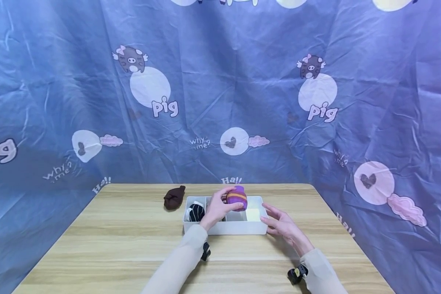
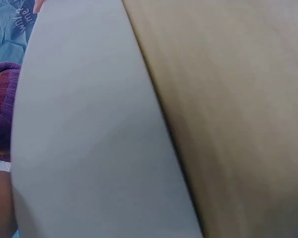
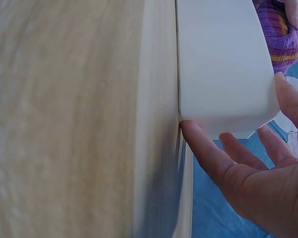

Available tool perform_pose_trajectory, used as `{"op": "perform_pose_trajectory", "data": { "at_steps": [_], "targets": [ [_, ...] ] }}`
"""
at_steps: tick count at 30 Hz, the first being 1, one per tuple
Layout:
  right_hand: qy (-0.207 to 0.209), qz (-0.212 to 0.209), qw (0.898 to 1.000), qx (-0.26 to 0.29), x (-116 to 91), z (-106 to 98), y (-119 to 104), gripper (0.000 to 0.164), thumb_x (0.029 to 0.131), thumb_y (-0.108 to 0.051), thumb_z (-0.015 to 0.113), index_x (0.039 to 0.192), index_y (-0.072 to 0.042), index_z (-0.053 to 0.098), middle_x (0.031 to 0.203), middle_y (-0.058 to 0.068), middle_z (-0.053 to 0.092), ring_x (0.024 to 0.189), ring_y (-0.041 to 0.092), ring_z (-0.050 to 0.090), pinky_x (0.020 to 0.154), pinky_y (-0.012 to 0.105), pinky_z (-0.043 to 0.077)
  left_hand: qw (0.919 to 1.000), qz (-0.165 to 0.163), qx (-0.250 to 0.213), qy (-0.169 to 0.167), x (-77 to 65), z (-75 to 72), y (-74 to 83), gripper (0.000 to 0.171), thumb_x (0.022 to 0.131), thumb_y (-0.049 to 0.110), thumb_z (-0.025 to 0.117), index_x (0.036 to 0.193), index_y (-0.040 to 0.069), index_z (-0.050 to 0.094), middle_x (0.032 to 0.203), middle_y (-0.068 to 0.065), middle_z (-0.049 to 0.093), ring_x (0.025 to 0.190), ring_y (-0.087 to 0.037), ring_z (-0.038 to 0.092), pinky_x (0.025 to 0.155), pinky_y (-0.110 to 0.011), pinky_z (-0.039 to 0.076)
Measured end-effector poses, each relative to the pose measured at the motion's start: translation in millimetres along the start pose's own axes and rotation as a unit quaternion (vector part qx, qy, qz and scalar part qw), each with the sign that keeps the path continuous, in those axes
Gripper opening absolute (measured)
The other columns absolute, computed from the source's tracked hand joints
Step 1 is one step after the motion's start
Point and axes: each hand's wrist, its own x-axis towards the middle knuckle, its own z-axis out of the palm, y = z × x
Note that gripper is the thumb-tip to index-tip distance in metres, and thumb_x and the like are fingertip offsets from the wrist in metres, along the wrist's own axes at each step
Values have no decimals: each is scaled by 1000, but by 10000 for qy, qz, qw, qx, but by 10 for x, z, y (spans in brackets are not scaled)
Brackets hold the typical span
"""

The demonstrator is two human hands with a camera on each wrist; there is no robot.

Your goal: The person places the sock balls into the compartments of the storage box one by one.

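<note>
My left hand [image 1: 216, 209] grips a rolled-up purple sock [image 1: 237, 199] with orange stripes, held above the right half of a white divided box [image 1: 239, 229]. In the left wrist view the striped knit sock [image 2: 2, 109] shows at the left edge, beside the box's long wall [image 2: 89, 119]. Fingers spread, my right hand [image 1: 284, 226] touches the box's right end. Its fingertips lie along the end wall in the right wrist view. A black-and-white striped sock [image 1: 196, 213] lies in the leftmost compartment. My left hand partly hides the middle compartments.
A dark brown rolled-up sock [image 1: 174, 198] lies on the wooden table [image 1: 106, 241], left of the box. Behind the table hangs a blue patterned cloth [image 1: 206, 81], with more of it at both sides.
</note>
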Motion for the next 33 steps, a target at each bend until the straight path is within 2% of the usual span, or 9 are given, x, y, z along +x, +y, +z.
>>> {"op": "perform_pose_trajectory", "data": {
  "at_steps": [6, 13, 19, 25, 33],
  "targets": [
    [-20, 9, 10000, 43, 7, 9, 1, 71, 93, -16, 68, 153, -9, 31, 156, 30, 25, 108, 20, 62, 87, 38, 57, 9996, 5, 197, 189, -32, 2, -28, 64, 73, 36, 86, 131, 27, 61, 121, -8, 65, 105, -23, 62, 83, -33, 55],
    [-140, -117, 9997, 172, 3, 4, -7, 71, 93, -11, 66, 153, -5, 29, 155, 32, 22, 109, 22, 62, 94, 41, 54, 9978, 68, 575, 327, -16, -4, -64, 63, 70, 37, 88, 127, 26, 64, 118, -6, 69, 103, -21, 64, 86, -34, 54],
    [-66, -60, 9999, 148, 7, 10, -18, 71, 93, -13, 67, 153, -7, 30, 155, 31, 24, 109, 22, 62, 94, 42, 53, 9974, -42, 684, 238, -32, -12, -48, 64, 68, 41, 88, 126, 27, 64, 118, -8, 68, 101, -23, 65, 85, -37, 55],
    [-80, -25, 10000, 35, -16, 22, -35, 70, 94, -14, 66, 154, -7, 29, 156, 32, 21, 116, 25, 58, 97, 46, 51, 9982, -14, 564, 215, -37, 2, -60, 60, 70, 37, 87, 123, 19, 65, 116, -4, 70, 102, -21, 66, 87, -36, 55],
    [-106, -39, 9999, -51, -33, 21, -33, 70, 95, -15, 65, 154, -7, 28, 156, 32, 19, 121, 30, 55, 98, 49, 49, 9972, -163, 720, 87, -36, -9, -78, 53, 74, 36, 85, 119, 15, 67, 112, -5, 70, 98, -19, 65, 83, -33, 56]
  ]
}}
